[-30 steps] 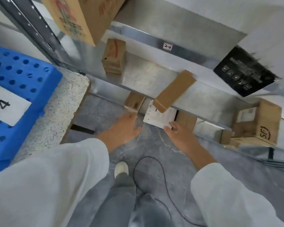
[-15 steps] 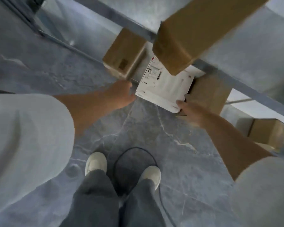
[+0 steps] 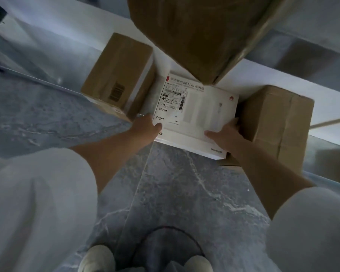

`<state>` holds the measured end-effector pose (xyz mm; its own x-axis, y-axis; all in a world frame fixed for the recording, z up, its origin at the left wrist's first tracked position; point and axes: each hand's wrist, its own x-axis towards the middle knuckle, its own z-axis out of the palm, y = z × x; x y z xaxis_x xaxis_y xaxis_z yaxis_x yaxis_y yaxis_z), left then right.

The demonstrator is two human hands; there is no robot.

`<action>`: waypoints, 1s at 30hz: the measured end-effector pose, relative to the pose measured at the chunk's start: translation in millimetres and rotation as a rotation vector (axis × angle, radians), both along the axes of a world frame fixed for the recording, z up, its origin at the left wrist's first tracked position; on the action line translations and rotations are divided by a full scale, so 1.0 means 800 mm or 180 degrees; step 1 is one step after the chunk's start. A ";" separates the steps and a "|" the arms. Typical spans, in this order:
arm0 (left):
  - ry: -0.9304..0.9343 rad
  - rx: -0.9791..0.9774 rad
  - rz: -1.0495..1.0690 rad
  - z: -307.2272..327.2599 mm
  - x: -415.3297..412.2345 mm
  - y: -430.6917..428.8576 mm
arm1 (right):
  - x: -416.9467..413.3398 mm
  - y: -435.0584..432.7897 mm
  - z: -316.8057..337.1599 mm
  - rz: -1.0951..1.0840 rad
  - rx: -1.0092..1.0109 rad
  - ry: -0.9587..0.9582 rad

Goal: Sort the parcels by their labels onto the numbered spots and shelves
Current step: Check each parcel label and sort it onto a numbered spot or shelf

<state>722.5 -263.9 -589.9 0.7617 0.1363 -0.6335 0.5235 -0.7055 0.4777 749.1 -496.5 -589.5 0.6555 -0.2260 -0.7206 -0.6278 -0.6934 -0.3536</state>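
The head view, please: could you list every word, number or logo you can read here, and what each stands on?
"BE3 Pro": top line of the white box, among blurred characters.
"HarmonyOS": its near side, faint.
Red logo: its top right corner.
Shipping label: too small to read.
Barcode on the left cardboard box: no legible digits.

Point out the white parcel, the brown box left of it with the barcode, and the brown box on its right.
white parcel [image 3: 196, 112]: head view, bare top face.
left brown box [image 3: 118, 69]: head view, top face above the barcode.
right brown box [image 3: 273, 118]: head view, top face.
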 end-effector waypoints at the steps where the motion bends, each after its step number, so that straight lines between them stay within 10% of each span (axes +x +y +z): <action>1: 0.0016 -0.0084 0.0150 -0.007 0.005 0.000 | 0.004 -0.001 -0.006 -0.0152 0.0095 -0.0016; 8: -0.0020 -0.0930 0.1294 -0.011 0.023 -0.018 | 0.007 0.006 -0.012 -0.1162 0.0680 -0.0196; 30: -0.0076 -0.1081 0.1457 0.268 -0.144 0.055 | -0.146 0.057 0.259 -0.0811 0.0908 -0.0167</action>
<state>607.6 -219.5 -375.3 0.6876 0.2475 -0.6826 0.7260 -0.2141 0.6536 632.4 -450.7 -382.4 0.6419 -0.1816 -0.7450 -0.7432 -0.3866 -0.5461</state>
